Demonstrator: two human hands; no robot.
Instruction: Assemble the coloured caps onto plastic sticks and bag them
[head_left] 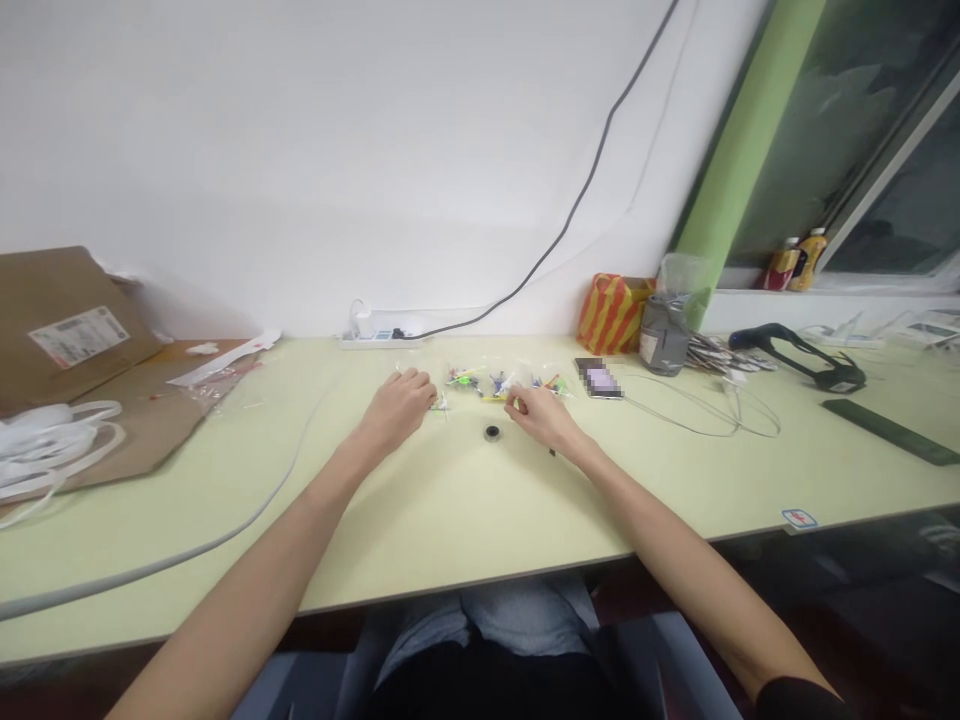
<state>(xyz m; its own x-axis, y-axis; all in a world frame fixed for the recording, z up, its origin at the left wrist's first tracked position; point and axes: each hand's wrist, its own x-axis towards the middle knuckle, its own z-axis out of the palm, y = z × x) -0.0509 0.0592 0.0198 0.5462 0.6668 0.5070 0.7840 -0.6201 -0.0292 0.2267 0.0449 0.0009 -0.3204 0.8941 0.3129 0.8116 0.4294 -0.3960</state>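
Note:
My left hand [399, 408] rests over the table with its fingers curled downward, beside small white and green plastic pieces [440, 406]. What its fingertips hold, if anything, is hidden. Across from it, my right hand [541, 416] has thumb and fingers drawn together in a pinch, close to a transparent bag of small coloured parts [501, 384]. Too small to make out is whatever sits in that pinch. Another transparent bag with green and blue parts [465, 379] lies between the hands. Nearer to me is a small round black-and-grey piece [492, 433].
Behind the bags a white power strip [375, 341] lies against the wall. A phone [599, 379], a striped bag [611, 313] and a grey container [664, 335] stand to the right. Brown cardboard [67, 340] and a grey cable [225, 535] occupy the left.

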